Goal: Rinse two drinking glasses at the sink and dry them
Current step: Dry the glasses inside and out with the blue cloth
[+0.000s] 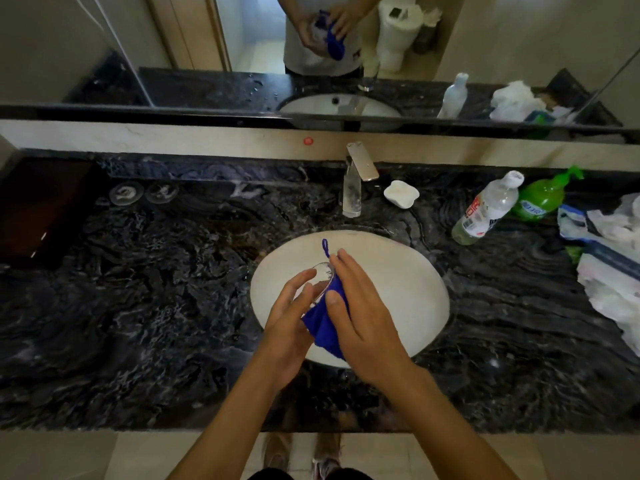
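Making out no sure wording on the clear plastic bottle at the right of the dark marbled counter: wearing a red-and-white label with a barcode, with lettering too blurred to read. Faring no better with the green bottle just beside it, wearing a blue-and-white label, equally unreadable. Holding a clear drinking glass over the white sink basin, tilted with the far rim pointing away from the body, plain and unmarked, glinting, and see-through enough to show the basin behind. Gripping it with the left hand, fingers curled round the near left side. Pressing a blue cloth against the right side and lower end of the glass with the right hand, thumb clamping the cloth to the glass, the other fingers lying close together along the far side, and a small blue loop poking up past the rim. Leaving a second glass, tall and clear, standing upright on the counter behind the basin, just in front of the tap, with a white soap dish sitting near on the right.
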